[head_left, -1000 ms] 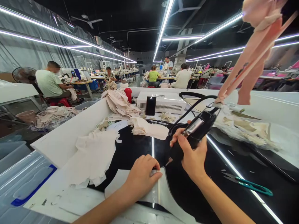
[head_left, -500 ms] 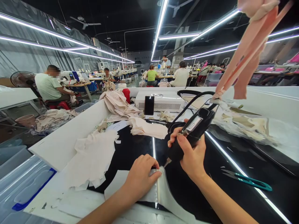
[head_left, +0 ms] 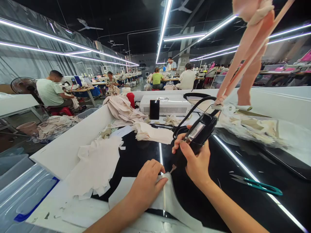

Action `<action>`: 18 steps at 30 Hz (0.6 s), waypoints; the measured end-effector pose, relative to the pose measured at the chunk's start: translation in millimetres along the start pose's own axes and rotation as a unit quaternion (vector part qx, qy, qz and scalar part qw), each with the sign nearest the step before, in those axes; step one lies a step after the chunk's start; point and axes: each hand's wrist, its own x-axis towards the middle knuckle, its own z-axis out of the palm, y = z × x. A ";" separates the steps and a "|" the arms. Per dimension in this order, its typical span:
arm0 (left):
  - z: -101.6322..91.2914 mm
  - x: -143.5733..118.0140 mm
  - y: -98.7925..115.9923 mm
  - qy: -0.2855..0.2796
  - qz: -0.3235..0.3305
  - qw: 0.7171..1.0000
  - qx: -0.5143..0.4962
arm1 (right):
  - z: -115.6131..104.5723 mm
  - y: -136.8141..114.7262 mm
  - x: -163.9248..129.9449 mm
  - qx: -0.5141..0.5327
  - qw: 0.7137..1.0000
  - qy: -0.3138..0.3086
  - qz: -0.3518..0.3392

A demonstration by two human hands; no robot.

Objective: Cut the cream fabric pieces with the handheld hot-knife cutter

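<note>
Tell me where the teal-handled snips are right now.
In the head view, the teal-handled snips lie flat on the black table at the lower right, apart from the right hand that holds the black tool.

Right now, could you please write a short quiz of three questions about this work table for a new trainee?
1. True or false: the right hand holds a black corded hand tool with its metal tip at the edge of a white fabric piece.
2. What does the left hand do? A) presses flat on the white fabric piece B) lifts the scissors C) holds the phone
3. Fill in: the teal-handled scissors lie on the black table top, on the ____ side of the right hand.

Key: 1 true; 2 A; 3 right.
</note>
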 end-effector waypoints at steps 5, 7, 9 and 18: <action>3.8 -3.4 7.6 -0.023 0.134 0.988 0.078 | 0.9 -0.9 -0.3 -0.012 1.000 0.001 -0.008; 6.9 -6.4 8.9 -0.040 0.175 0.976 0.127 | 1.3 -1.0 0.0 -0.012 1.000 0.002 -0.009; 10.0 -10.5 8.9 -0.043 0.203 0.963 0.173 | 1.5 -0.8 0.3 -0.011 1.000 0.000 -0.013; 20.1 -24.2 5.8 0.060 0.259 0.933 0.243 | 1.7 -0.9 -0.5 -0.007 1.000 0.003 -0.008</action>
